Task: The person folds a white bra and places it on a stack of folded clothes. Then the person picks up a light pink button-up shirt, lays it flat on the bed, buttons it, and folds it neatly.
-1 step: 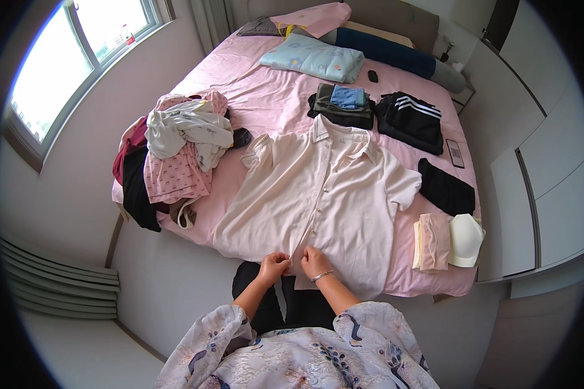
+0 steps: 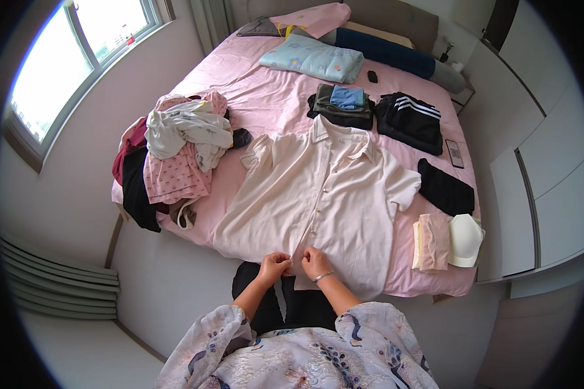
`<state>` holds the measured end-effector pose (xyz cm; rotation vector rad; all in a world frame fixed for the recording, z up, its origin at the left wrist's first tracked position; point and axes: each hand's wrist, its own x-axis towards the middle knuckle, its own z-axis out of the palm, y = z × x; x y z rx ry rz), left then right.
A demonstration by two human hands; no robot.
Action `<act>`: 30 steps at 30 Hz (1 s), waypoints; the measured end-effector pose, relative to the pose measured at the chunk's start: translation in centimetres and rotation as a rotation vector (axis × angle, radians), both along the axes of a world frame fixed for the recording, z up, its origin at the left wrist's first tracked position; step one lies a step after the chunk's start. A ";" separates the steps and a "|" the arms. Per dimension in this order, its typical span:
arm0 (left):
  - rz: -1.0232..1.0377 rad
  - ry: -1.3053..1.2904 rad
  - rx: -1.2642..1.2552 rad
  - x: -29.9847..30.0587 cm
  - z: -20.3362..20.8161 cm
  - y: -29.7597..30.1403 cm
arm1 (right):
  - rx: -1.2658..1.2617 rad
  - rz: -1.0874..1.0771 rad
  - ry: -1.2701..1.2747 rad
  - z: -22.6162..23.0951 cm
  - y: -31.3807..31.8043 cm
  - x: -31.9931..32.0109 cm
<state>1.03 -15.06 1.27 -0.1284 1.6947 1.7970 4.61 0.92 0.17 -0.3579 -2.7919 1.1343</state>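
Note:
A pale cream short-sleeved shirt (image 2: 353, 207) lies spread on the bed, its collar pointing away from me and its buttoned front facing up. Its lower hem hangs over the near edge of the mattress. My left hand (image 2: 276, 264) is closed in a pinch on the shirt's front edge near the hem. Close beside it, my right hand (image 2: 315, 262) pinches the other front edge, with a bracelet on that wrist. The fingertips partly hide the cloth between them.
A loose heap of clothes (image 2: 182, 146) sits at the bed's left. Folded dark clothes (image 2: 412, 123), a phone (image 2: 455, 154), black folded cloth (image 2: 446, 187), pink folded cloth (image 2: 434, 242) and a white bra (image 2: 466, 240) line the right. A light-blue quilt (image 2: 315, 57) lies farther back.

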 end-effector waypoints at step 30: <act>-0.102 0.070 0.045 1.1 1.7 2.2 | -0.829 -0.114 -0.053 -0.4 0.8 2.3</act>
